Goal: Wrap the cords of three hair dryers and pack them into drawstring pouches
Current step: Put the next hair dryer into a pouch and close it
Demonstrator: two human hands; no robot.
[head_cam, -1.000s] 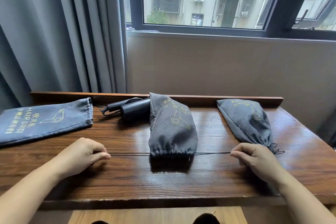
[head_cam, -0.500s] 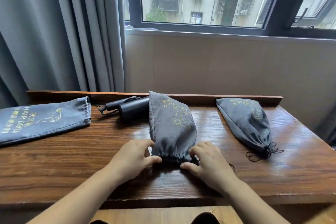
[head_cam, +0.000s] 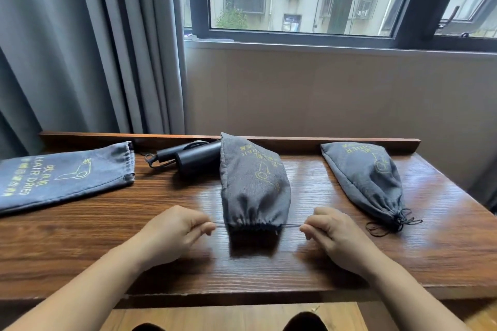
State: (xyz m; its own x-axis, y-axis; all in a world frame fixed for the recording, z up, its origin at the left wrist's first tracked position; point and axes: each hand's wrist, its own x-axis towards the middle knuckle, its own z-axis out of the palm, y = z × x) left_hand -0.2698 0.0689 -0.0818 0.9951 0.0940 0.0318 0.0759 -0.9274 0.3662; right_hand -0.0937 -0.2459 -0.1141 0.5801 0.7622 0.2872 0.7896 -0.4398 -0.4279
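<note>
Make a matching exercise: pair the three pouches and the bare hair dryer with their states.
1. middle pouch
2. right pouch
3. left pouch
4. hair dryer

A. flat, mouth open
B. unpacked, cord wrapped
C. cinched, strings lying loose
D. strings pinched by left hand and right hand

Pairs: 1-D, 2-C, 3-A, 4-B

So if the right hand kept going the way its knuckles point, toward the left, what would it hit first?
Likely the gathered mouth of the middle pouch: the right hand pinches the drawstring just beside it, though depth is hard to judge.
</note>
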